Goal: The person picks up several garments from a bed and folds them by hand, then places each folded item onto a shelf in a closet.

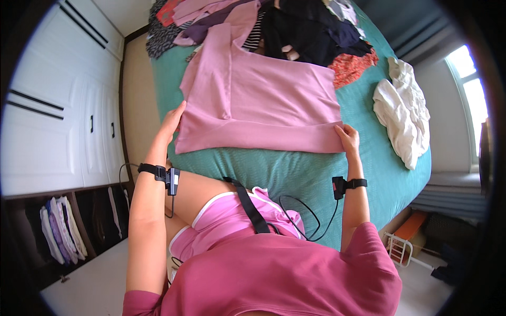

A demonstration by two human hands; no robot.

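A pink knit garment (276,94) is spread on the green bed cover (253,166) in front of me. A wide band along its near edge is folded over, and a narrower strip is folded inward at its left side. My right hand (348,136) pinches the near right corner between thumb and fingers. At the left edge, my left hand (172,120) touches the fabric. Some of its fingers are hidden by the cloth, so its grip is unclear.
A heap of clothes, with black pieces (304,31) and a red patterned piece (352,67), lies beyond the garment. Crumpled white cloth (405,110) rests at the bed's right. White wardrobe doors (59,118) stand left. A cable (318,221) hangs from my right wrist device.
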